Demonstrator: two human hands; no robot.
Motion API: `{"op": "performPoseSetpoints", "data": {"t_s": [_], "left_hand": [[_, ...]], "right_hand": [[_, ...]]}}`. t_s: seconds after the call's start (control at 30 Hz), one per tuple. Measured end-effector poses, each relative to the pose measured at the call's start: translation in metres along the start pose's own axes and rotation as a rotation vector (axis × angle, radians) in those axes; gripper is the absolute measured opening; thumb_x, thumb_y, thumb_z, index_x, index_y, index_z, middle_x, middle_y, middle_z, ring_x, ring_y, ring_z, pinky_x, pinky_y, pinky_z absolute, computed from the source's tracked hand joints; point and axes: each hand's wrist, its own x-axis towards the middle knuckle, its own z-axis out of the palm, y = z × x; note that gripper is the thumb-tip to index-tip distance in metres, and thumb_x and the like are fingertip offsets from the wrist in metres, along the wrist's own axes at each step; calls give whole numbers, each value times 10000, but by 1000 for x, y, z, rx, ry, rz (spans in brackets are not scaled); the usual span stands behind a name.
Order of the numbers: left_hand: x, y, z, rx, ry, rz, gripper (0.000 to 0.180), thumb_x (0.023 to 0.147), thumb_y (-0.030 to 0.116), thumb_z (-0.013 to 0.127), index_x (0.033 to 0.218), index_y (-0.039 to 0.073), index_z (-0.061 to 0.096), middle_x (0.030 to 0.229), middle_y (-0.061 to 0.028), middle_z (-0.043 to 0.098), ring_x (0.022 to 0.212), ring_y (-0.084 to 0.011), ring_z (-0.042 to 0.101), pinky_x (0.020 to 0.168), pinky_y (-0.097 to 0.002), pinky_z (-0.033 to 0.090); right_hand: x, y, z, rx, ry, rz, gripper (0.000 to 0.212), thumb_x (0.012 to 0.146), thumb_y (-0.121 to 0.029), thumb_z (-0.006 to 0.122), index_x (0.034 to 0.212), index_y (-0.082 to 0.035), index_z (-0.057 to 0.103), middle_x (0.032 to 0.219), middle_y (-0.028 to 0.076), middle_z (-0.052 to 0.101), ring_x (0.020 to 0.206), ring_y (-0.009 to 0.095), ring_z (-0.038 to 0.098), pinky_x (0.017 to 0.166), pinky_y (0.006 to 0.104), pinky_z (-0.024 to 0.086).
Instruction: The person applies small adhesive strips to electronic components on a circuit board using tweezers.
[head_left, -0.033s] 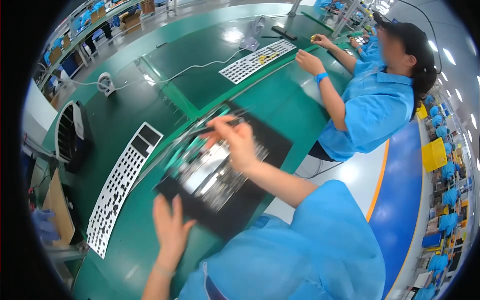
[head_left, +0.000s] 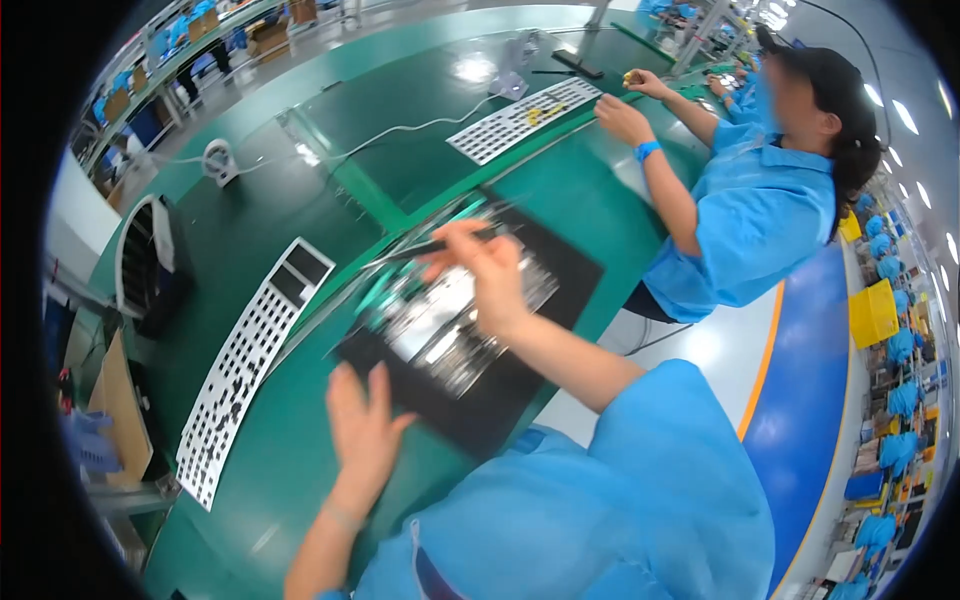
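On the green bench lies a black mat (head_left: pixel 565 265). A shiny metallic assembly (head_left: pixel 415 333), with silver and greenish parts blurred by motion, rests on it. My right hand (head_left: pixel 490 270) is over the assembly's far side, its fingers pinched round a dark, slim tweezer-like tool (head_left: pixel 405 252) that points left. Blur hides the tool's tip and whether it touches anything. At the mat's near-left corner is my left hand (head_left: pixel 365 425), fingers spread and nothing in it. Whether its fingertips press on the mat's edge I cannot tell.
Left of the mat lies a white sheet (head_left: pixel 240 370) with rows of small black pieces. Another sheet (head_left: pixel 490 135), with yellow pieces, is near a co-worker (head_left: pixel 740 190) on the right. A black slotted holder (head_left: pixel 150 265) stands at the left. A white cable (head_left: pixel 400 130) crosses the bench.
The whole view has shifted slightly. The mat, the assembly and both my hands appear a little further right; my left hand is also slightly higher. My right hand keeps its pinch.
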Motion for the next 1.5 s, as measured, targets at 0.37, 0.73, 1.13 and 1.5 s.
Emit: {"op": "performPoseSetpoints", "data": {"t_s": [0.37,0.73,1.13,1.5], "left_hand": [[96,4,-16,-1144,-10,107,491,770,95,558,1230,65,388,1358,-127,243,1296,-263,89,1022,-380,147],[42,-46,-41,-1714,125,-271,629,770,5,464,1325,6,168,1347,-112,248,1234,-190,250,1011,-307,182],[34,-172,-67,220,-2,-264,402,874,194,309,1245,54,373,1349,-105,266,1257,-266,206,1036,-394,127],[34,-170,-56,279,83,-205,379,877,192,321,1211,34,408,1308,-116,331,1236,-281,251,1030,-399,152]], "right_hand": [[-11,-2,18,-801,-246,-269,131,705,37,568,820,-25,570,813,17,453,548,42,355,494,167,279],[1,54,100,-863,-572,-346,160,698,110,477,810,-4,490,869,91,449,620,122,501,548,210,420],[45,143,155,-917,-745,-250,106,728,-89,543,789,-19,492,901,93,463,764,262,532,615,365,443],[43,130,166,-958,-550,-145,169,695,-104,598,796,-9,500,824,105,497,691,262,554,581,333,451]]}}
